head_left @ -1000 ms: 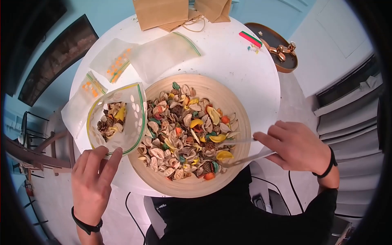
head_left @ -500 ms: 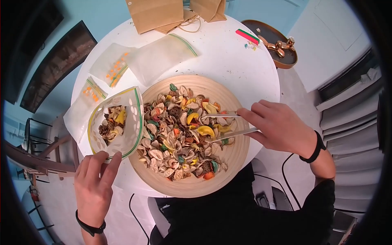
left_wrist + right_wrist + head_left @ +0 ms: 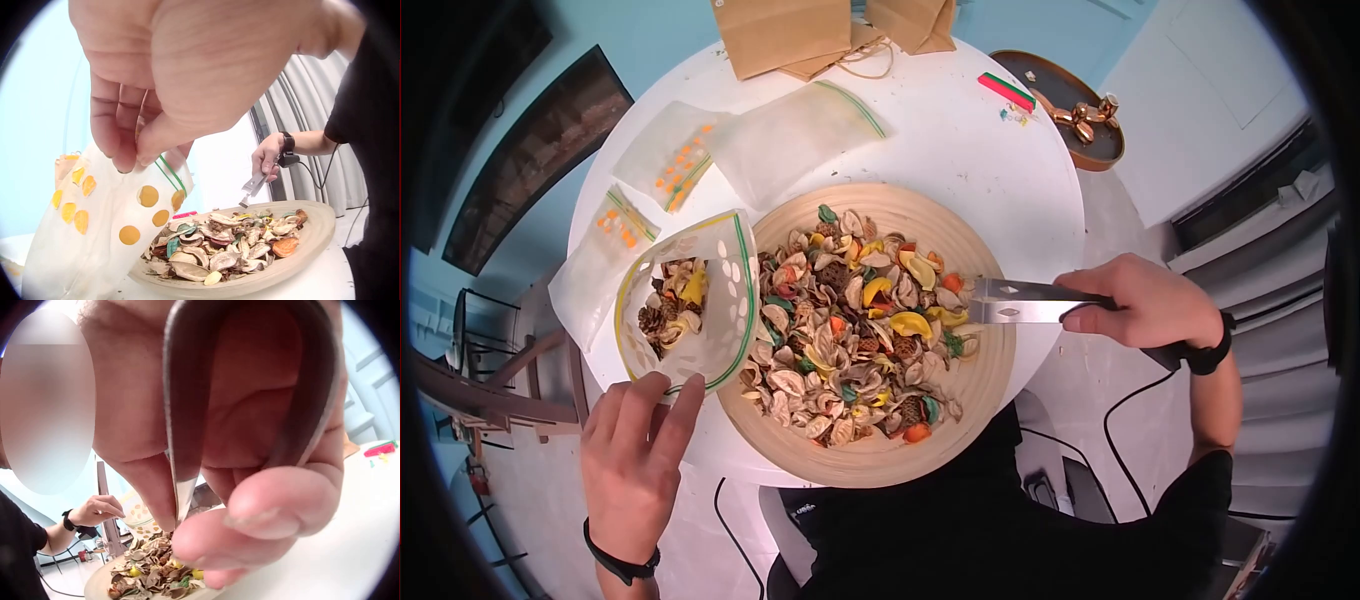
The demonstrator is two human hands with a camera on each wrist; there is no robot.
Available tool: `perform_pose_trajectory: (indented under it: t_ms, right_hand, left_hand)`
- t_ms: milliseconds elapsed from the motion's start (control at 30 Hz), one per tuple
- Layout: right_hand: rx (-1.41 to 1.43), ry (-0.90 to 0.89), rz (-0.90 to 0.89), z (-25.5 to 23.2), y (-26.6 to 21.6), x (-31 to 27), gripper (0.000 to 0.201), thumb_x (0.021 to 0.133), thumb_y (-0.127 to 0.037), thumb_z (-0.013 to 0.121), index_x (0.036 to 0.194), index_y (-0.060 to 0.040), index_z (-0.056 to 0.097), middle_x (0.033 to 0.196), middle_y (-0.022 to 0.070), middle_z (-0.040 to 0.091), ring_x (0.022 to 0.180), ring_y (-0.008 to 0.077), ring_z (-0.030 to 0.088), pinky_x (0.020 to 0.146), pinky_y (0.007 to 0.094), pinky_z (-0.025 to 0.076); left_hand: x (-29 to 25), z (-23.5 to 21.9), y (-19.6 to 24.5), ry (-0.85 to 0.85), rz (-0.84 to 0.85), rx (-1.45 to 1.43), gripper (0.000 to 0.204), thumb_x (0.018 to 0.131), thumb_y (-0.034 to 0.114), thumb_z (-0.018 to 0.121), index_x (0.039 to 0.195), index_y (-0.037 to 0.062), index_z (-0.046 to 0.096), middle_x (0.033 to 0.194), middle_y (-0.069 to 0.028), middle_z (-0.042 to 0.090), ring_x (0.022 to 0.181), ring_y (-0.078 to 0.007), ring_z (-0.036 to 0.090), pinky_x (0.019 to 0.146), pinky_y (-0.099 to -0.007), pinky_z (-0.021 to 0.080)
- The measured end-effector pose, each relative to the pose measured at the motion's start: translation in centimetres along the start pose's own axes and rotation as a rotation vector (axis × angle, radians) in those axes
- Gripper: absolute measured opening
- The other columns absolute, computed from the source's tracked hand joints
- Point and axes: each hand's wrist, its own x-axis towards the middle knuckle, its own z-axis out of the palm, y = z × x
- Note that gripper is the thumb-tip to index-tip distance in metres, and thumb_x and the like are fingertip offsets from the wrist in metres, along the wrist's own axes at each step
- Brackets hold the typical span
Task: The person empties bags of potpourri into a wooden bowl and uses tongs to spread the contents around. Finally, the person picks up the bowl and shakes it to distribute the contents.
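Observation:
My left hand (image 3: pixel 632 465) pinches the near rim of a clear zip bag (image 3: pixel 725 345) with a green and yellow seal. The bag's mouth gapes; inside lie small pine cones and dried petals (image 3: pixel 670 310). In the left wrist view, gold dots (image 3: pixel 129 235) mark its side. My right hand (image 3: pixel 1155 300) grips metal tongs (image 3: pixel 1025 302), fingers wrapped round the arms near the bend. The tongs' tips stand over the right side of a round wooden bowl (image 3: pixel 990 385). Potpourri (image 3: pixel 840 340) of beige, yellow, orange and green pieces fills the bowl.
Flat zip bags (image 3: pixel 800 140) with some orange-dotted ones lie at the back left of the white table (image 3: pixel 960 130). Brown paper bags (image 3: pixel 785 40) stand at the far edge. A red and green strip (image 3: pixel 1006 92) lies at the back right, near a side tray (image 3: pixel 1105 150).
The tongs first move up and left over the potpourri, then draw back right to the bowl's edge and turn broad face up. My left hand keeps its pinch on the bag.

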Motion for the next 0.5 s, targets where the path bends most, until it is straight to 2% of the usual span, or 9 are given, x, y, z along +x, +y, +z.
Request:
perform_pose_trajectory:
  t_ms: [33,100,133,200,300,433,500]
  right_hand:
    - [-0.005,0.001,-0.002,-0.5,-0.3,0.3,0.035,0.098,-0.031,0.065,0.107,0.0034,0.068,0.067,0.0136,0.062,0.062,0.0293,0.06,0.062,0.0377,0.048]
    - [0.06,-0.16,0.138,-1.1,-1.0,0.9,0.04,0.101,-0.034,0.059,0.111,0.0039,0.068,0.068,0.0118,0.063,0.063,0.0241,0.061,0.064,0.0366,0.049]
    - [0.059,-0.159,0.141,-1.2,-1.3,1.4,0.04,0.101,-0.034,0.059,0.111,0.0039,0.068,0.068,0.0118,0.063,0.063,0.0241,0.061,0.064,0.0366,0.049]
    - [0.021,-0.235,0.184,-1.1,-2.2,2.5,0.041,0.101,-0.032,0.061,0.125,0.0006,0.067,0.076,0.0109,0.067,0.069,0.0209,0.063,0.066,0.0338,0.05]
    - [0.025,-0.265,0.13,-0.3,-2.9,3.8,0.044,0.1,-0.034,0.063,0.128,-0.0003,0.066,0.076,0.0107,0.067,0.069,0.0198,0.062,0.067,0.0342,0.05]
    - [0.071,-0.241,0.056,1.6,-3.8,4.3,0.044,0.099,-0.036,0.064,0.126,-0.0007,0.066,0.075,0.0128,0.066,0.067,0.0228,0.062,0.066,0.0357,0.05]
    - [0.0,-0.224,0.046,2.3,-4.3,4.2,0.041,0.098,-0.034,0.065,0.121,-0.0007,0.066,0.074,0.0154,0.065,0.066,0.0268,0.062,0.064,0.0372,0.049]
  left_hand:
    - [-0.1,0.1,0.0,0.007,0.034,0.003,0.055,0.063,-0.006,0.066,0.116,0.0038,0.07,0.104,-0.0091,0.058,0.081,-0.024,0.059,0.068,-0.039,0.051]
    - [-0.1,0.1,0.0,0.008,0.036,-0.002,0.055,0.063,-0.005,0.066,0.117,0.0036,0.07,0.104,-0.0091,0.058,0.081,-0.024,0.059,0.068,-0.039,0.051]
    - [-0.1,0.1,0.0,0.01,0.04,-0.004,0.055,0.063,-0.005,0.066,0.117,0.0034,0.069,0.104,-0.0091,0.058,0.081,-0.0239,0.059,0.068,-0.039,0.051]
    - [0.0,-0.1,0.0,0.001,0.043,-0.013,0.055,0.063,-0.005,0.066,0.118,0.0035,0.069,0.104,-0.0091,0.058,0.081,-0.024,0.059,0.068,-0.039,0.051]
    - [-0.1,0.1,-0.1,-0.001,0.055,-0.01,0.055,0.064,-0.005,0.067,0.119,0.0034,0.069,0.104,-0.0094,0.058,0.081,-0.0241,0.059,0.068,-0.039,0.051]
    - [-0.2,0.1,-0.2,-0.009,0.066,-0.034,0.053,0.066,-0.006,0.067,0.118,0.0025,0.068,0.104,-0.01,0.058,0.082,-0.0243,0.058,0.067,-0.0382,0.051]
    - [0.0,0.1,-0.2,-0.004,0.072,-0.026,0.052,0.067,-0.006,0.067,0.118,0.0022,0.068,0.104,-0.0102,0.058,0.081,-0.0244,0.058,0.067,-0.038,0.051]
